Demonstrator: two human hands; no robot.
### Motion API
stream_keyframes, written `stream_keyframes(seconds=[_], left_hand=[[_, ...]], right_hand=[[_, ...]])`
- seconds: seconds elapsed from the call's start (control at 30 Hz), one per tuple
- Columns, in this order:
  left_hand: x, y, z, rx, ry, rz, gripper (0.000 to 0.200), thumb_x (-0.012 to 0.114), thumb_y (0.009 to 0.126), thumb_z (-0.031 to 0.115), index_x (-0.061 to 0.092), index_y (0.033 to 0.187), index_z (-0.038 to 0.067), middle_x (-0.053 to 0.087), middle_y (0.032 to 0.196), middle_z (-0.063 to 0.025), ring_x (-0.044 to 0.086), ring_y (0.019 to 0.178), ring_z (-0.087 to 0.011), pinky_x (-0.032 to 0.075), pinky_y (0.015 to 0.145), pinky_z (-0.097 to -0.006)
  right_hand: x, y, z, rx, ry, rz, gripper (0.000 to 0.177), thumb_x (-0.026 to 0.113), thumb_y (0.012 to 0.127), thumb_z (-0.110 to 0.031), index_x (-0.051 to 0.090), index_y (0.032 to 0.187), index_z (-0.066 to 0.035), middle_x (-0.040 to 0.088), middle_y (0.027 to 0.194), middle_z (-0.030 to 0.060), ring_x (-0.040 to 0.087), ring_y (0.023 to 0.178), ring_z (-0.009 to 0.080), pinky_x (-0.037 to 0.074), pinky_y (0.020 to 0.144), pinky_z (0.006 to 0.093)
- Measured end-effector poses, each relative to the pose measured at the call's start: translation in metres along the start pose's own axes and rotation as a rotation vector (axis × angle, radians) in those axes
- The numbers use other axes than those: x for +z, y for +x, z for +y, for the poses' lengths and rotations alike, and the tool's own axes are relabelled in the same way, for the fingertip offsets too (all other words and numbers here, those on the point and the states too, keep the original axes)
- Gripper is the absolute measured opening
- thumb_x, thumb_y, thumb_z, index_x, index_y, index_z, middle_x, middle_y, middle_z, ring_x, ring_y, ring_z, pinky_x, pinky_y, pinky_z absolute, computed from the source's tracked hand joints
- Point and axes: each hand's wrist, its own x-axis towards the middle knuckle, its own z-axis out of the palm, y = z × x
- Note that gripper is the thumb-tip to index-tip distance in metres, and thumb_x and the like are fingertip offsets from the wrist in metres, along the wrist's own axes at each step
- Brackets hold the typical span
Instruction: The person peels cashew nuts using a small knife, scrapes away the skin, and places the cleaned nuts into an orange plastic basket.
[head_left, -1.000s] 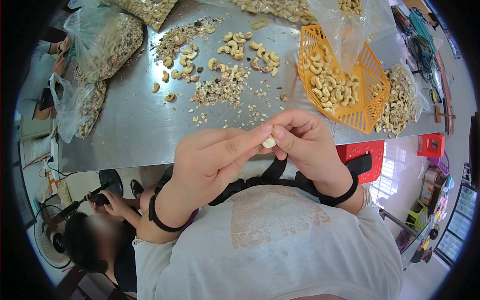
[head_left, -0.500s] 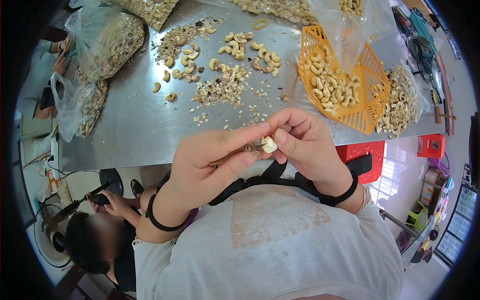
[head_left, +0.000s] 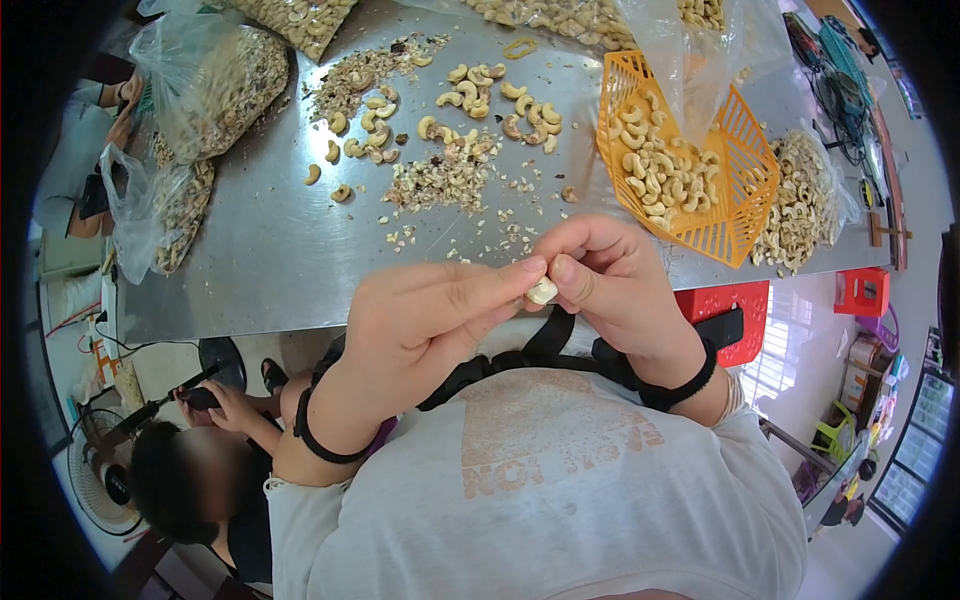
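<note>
My right hand is closed, its thumb and fingers pinching a pale cashew nut just past the near table edge. From the other side, my left hand is closed too, with its fingertips against the nut; what lies between its fingers is hidden. Beyond both hands, a heap of nut crumbs lies on the metal table. Loose cashews form small groups around it. To the right, an orange basket holds more cashews.
Bags of nut pieces stand at the left, with a co-worker's hands beyond. Loose nuts spill from a bag at the right. Below the table are a red stool, a seated person and a fan.
My left fingertips have moved right and closed in over the nut. The small metal tool tip seen between them before is now hidden. The piles and basket have not moved.
</note>
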Motion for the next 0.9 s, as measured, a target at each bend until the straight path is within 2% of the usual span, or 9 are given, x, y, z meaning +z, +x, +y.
stream_keyframes(seconds=[0.27, 0.4, 0.47, 0.6, 0.83, 0.9], left_hand=[[-0.003, -0.005, 0.000, -0.212, -0.427, -0.065, 0.034, 0.054, 0.074, -0.002, 0.054, 0.107, 0.004, 0.062, 0.083, -0.0093, 0.060, 0.070, -0.0155, 0.044, 0.061, -0.0205], [-0.001, -0.006, -0.001, -0.200, -0.389, -0.033, 0.032, 0.054, 0.075, -0.001, 0.054, 0.107, 0.004, 0.062, 0.080, -0.0090, 0.060, 0.068, -0.0144, 0.043, 0.058, -0.0203], [0.000, -0.006, -0.001, -0.172, -0.228, -0.014, 0.033, 0.055, 0.075, 0.001, 0.054, 0.107, 0.005, 0.061, 0.076, -0.0087, 0.058, 0.063, -0.0142, 0.042, 0.055, -0.0203], [0.002, -0.006, -0.005, -0.132, -0.128, -0.005, 0.033, 0.056, 0.075, 0.002, 0.054, 0.108, 0.006, 0.060, 0.074, -0.0085, 0.056, 0.059, -0.0140, 0.041, 0.053, -0.0210], [0.003, -0.004, -0.004, -0.297, -0.148, 0.033, 0.028, 0.054, 0.075, 0.002, 0.056, 0.103, 0.005, 0.059, 0.071, -0.0069, 0.057, 0.063, -0.0126, 0.041, 0.056, -0.0200], [0.003, -0.004, -0.004, -0.340, -0.182, 0.055, 0.026, 0.054, 0.076, 0.002, 0.057, 0.102, 0.004, 0.060, 0.073, -0.0066, 0.057, 0.065, -0.0116, 0.041, 0.056, -0.0199]], right_hand=[[-0.004, -0.001, 0.007, -0.009, -0.009, -0.047, 0.014, 0.056, 0.080, -0.014, 0.057, 0.087, -0.002, 0.059, 0.079, 0.0038, 0.054, 0.069, 0.0070, 0.040, 0.056, 0.0165], [-0.001, 0.000, 0.002, 0.014, -0.040, -0.039, 0.015, 0.057, 0.080, -0.016, 0.057, 0.086, -0.003, 0.059, 0.078, 0.0023, 0.051, 0.065, 0.0044, 0.039, 0.053, 0.0160], [0.000, 0.000, 0.000, 0.028, -0.041, -0.024, 0.015, 0.057, 0.080, -0.017, 0.057, 0.086, -0.003, 0.059, 0.078, 0.0019, 0.050, 0.064, 0.0040, 0.038, 0.053, 0.0158], [-0.002, 0.000, 0.001, 0.049, -0.046, -0.026, 0.015, 0.057, 0.080, -0.018, 0.057, 0.084, -0.004, 0.058, 0.076, 0.0012, 0.049, 0.062, 0.0034, 0.038, 0.052, 0.0151], [-0.003, 0.000, -0.003, 0.056, -0.041, 0.053, 0.013, 0.057, 0.080, -0.016, 0.055, 0.085, -0.004, 0.057, 0.075, 0.0004, 0.048, 0.061, 0.0032, 0.038, 0.052, 0.0148], [-0.009, 0.000, -0.007, -0.052, -0.163, 0.181, 0.011, 0.056, 0.080, -0.014, 0.054, 0.085, -0.004, 0.056, 0.075, 0.0000, 0.048, 0.061, 0.0028, 0.038, 0.052, 0.0149]])
